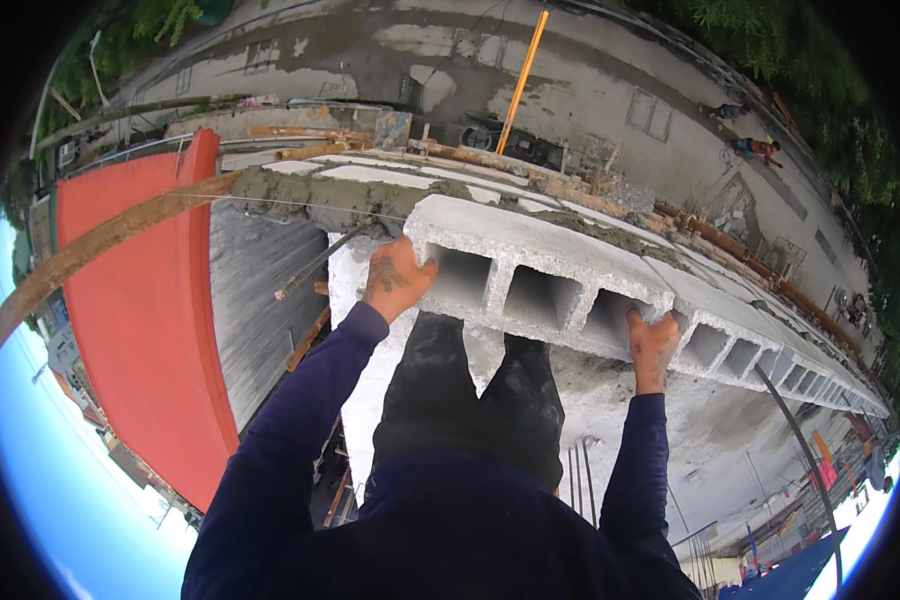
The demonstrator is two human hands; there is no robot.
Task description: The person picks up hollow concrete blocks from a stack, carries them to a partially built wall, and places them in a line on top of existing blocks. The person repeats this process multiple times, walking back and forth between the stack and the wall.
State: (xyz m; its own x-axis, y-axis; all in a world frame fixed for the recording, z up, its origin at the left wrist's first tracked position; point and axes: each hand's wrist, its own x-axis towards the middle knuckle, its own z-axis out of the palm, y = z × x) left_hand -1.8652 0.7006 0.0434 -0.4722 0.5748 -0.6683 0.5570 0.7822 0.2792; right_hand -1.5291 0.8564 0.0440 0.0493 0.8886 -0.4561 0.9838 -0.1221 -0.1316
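A grey hollow concrete block [535,238] lies at the top of a wall, its open cells facing me. My left hand [400,279] is closed around its left end, thumb at the first cell. My right hand [654,348] grips the right end, the thumb by the rim of the third cell. That end meets a row of similar laid blocks [760,345] running off to the right. Left of the block, wet-looking mortar [320,200] covers the wall top. A thin string crosses above it, and a ribbed steel bar [320,262] sticks out below.
A red wall [135,310] and a brown curved bar [105,245] stand at the left. Beyond the wall top, rusty scaffold tubes [710,240] and an orange pole [523,80] rise above a street far below, where people [757,150] are visible. A dark bar [805,460] stands at the right.
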